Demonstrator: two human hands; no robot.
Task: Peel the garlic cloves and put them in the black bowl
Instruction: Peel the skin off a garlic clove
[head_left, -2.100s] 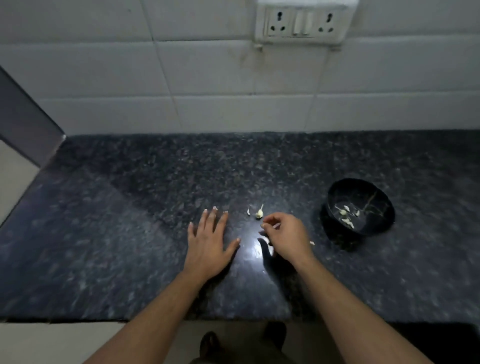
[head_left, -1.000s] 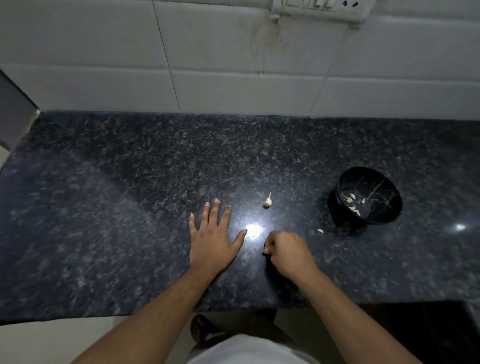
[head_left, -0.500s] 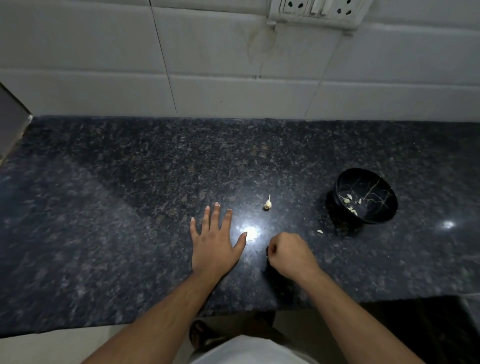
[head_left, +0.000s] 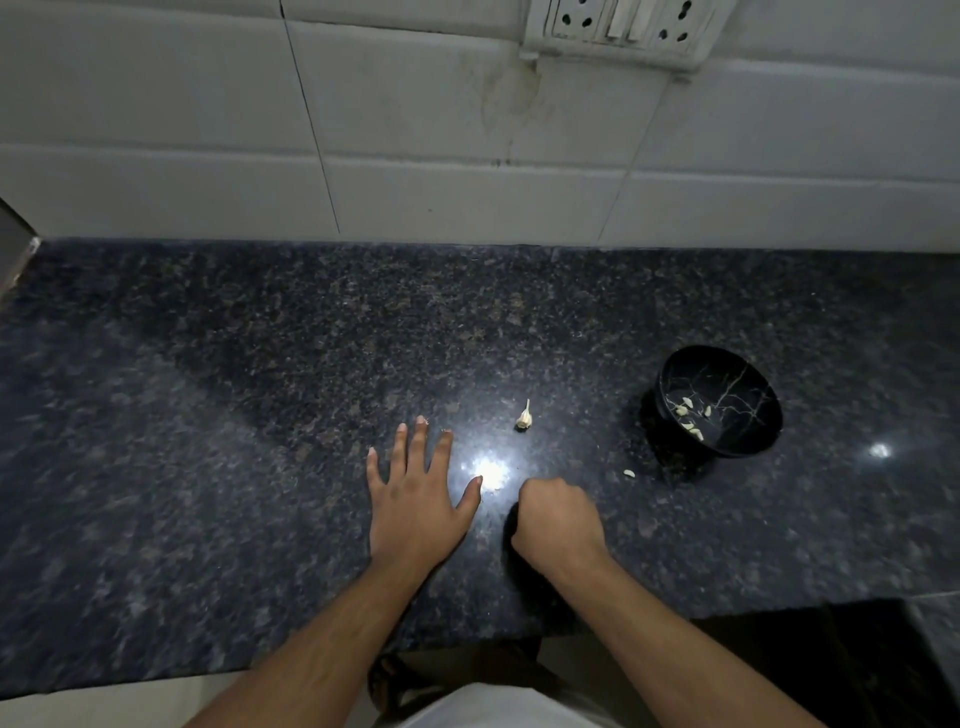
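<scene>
Just ahead of the right hand (head_left: 558, 519), a little toward the wall, a single unpeeled garlic clove (head_left: 524, 417) lies on the dark bench (head_left: 208, 415), apart from both hands. The right hand is curled into a fist with its knuckles up; whether it holds anything inside cannot be told, since the palm faces down. The left hand (head_left: 415, 499) lies flat on the bench beside it, fingers straight and spread, gripping nothing.

Well off to the right of the right hand stands the black bowl (head_left: 670, 384), with several pale peeled cloves (head_left: 691, 415) already in its bottom. One small pale piece (head_left: 629, 473) rests on the bench between the right hand and the bowl, near the bowl's base; it may be a stray clove or a scrap of skin.

By my reading, the task is well along, and the step in hand is fetching the last unpeeled clove. The next move calls for a short reach forward and a fingertip pinch, since the clove is small and may skid on the polished stone. The stray piece also wants checking.
</scene>
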